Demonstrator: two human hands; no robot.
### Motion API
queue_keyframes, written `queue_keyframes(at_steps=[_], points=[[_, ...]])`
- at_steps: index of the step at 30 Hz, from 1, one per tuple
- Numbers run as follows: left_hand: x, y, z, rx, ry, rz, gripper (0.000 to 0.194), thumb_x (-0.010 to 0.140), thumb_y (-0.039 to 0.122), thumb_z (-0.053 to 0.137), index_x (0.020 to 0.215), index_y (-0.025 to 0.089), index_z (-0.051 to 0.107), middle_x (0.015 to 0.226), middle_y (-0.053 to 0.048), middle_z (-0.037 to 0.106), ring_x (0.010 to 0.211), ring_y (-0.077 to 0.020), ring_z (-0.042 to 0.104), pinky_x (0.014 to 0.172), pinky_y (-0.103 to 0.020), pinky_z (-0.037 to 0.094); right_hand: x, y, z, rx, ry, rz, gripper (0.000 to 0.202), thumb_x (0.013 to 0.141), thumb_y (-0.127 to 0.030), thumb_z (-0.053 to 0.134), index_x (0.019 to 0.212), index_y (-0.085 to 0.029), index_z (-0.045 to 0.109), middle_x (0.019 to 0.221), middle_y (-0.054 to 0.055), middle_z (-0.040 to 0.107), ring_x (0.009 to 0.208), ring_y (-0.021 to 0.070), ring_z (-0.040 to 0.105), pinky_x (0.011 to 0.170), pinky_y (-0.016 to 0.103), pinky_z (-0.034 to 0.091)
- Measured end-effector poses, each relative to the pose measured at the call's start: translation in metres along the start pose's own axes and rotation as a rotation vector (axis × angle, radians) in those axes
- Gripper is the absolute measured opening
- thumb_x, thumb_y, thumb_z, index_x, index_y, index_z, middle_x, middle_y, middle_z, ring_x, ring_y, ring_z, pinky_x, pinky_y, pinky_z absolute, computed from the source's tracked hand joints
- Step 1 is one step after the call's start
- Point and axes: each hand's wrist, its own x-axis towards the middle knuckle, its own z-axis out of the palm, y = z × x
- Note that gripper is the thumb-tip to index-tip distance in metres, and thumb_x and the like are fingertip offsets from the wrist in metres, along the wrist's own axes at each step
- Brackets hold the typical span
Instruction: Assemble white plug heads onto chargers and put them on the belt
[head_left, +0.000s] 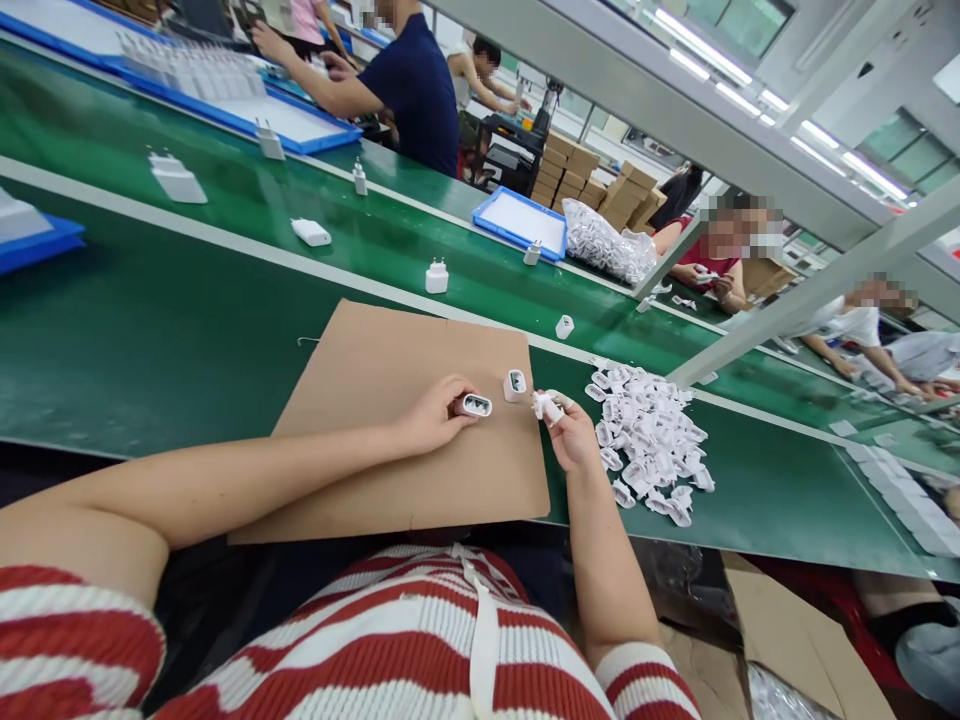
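Over a brown cardboard sheet, my left hand is closed around a white charger housing, its open end facing right with parts showing inside. A second white housing stands on the cardboard between my hands, open end up. At the right edge of the sheet, my right hand pinches a small white plastic plug piece. Close to the right of that hand lies a heap of similar white plastic pieces on the green bench.
Beyond a pale rail, several white chargers sit on a green conveyor belt. Blue trays and a bag of white parts line its far side. A slanted metal post rises at right. Co-workers sit across the belt.
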Motion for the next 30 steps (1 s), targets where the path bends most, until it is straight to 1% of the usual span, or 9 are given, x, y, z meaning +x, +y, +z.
queue_keyframes(at_steps=[6,9,13,16,19,22,24,26,30], points=[[-0.002,-0.005,-0.003,0.081,0.031,0.011,0.036,0.080,0.042,0.078,0.108,0.023,0.068,0.109,-0.009,0.070,0.111,-0.0301,0.061,0.101,-0.047,0.050,-0.021,-0.003,0.027,-0.302,0.036,-0.183,0.034,0.067,-0.039,0.090,0.093,-0.021,0.077,0.095,0.006,0.080,0.086,0.0215,0.072,0.087,0.041,0.060],[0.001,-0.009,-0.005,0.051,0.016,0.021,0.036,0.081,0.049,0.079,0.102,0.022,0.070,0.105,-0.008,0.072,0.106,-0.0287,0.062,0.098,-0.045,0.050,-0.032,-0.006,0.046,-0.573,-0.068,-0.364,0.022,0.081,-0.033,0.077,0.100,-0.023,0.079,0.100,0.005,0.078,0.087,0.0204,0.071,0.088,0.039,0.058],[0.002,-0.010,-0.005,-0.012,0.006,-0.020,0.038,0.081,0.054,0.079,0.097,0.021,0.068,0.097,-0.006,0.068,0.094,-0.0253,0.063,0.089,-0.041,0.052,-0.033,-0.011,0.066,-0.827,-0.202,-0.540,0.024,0.091,-0.028,0.063,0.110,-0.025,0.077,0.108,0.007,0.076,0.096,0.0210,0.070,0.092,0.038,0.057],[-0.001,-0.005,-0.010,-0.038,0.033,-0.041,0.049,0.070,0.054,0.087,0.098,0.021,0.065,0.116,-0.010,0.065,0.105,-0.0277,0.063,0.093,-0.043,0.054,-0.026,-0.012,0.073,-0.715,-0.073,-0.492,0.021,0.091,-0.035,0.070,0.107,-0.023,0.075,0.110,0.008,0.076,0.094,0.0205,0.070,0.090,0.037,0.057],[0.000,0.000,-0.024,-0.041,-0.039,-0.025,0.077,0.059,0.046,0.094,0.125,0.023,0.063,0.142,-0.013,0.056,0.127,-0.0330,0.056,0.109,-0.048,0.050,-0.024,-0.012,0.074,-0.527,0.043,-0.349,0.030,0.083,-0.043,0.080,0.102,-0.020,0.074,0.104,0.009,0.078,0.088,0.0204,0.070,0.082,0.036,0.058],[0.004,0.000,-0.038,-0.098,-0.259,0.039,0.079,0.076,0.035,0.081,0.150,0.027,0.053,0.137,-0.011,0.062,0.131,-0.0299,0.055,0.116,-0.045,0.045,-0.025,-0.010,0.069,-0.405,0.056,-0.238,0.037,0.075,-0.044,0.086,0.099,-0.019,0.073,0.097,0.009,0.078,0.083,0.0205,0.070,0.073,0.035,0.058],[0.007,-0.002,-0.042,-0.138,-0.336,0.041,0.066,0.083,0.034,0.075,0.147,0.027,0.059,0.125,-0.010,0.067,0.120,-0.0267,0.062,0.109,-0.040,0.050,-0.025,-0.009,0.064,-0.359,0.052,-0.186,0.040,0.071,-0.043,0.088,0.100,-0.019,0.074,0.097,0.009,0.078,0.082,0.0209,0.071,0.071,0.035,0.058],[0.008,-0.005,-0.039,-0.139,-0.282,-0.022,0.060,0.079,0.041,0.082,0.134,0.024,0.067,0.116,-0.009,0.067,0.101,-0.0238,0.065,0.092,-0.037,0.056,-0.025,-0.008,0.061,-0.330,0.047,-0.139,0.043,0.069,-0.043,0.089,0.102,-0.019,0.074,0.099,0.009,0.079,0.083,0.0214,0.072,0.072,0.036,0.059],[0.009,-0.007,-0.032,-0.069,-0.095,-0.109,0.090,0.049,0.050,0.100,0.127,0.023,0.065,0.114,-0.007,0.065,0.084,-0.0201,0.060,0.074,-0.034,0.054,-0.026,-0.006,0.063,-0.353,0.050,-0.151,0.042,0.070,-0.042,0.088,0.103,-0.019,0.074,0.100,0.009,0.079,0.085,0.0217,0.072,0.073,0.035,0.058]])
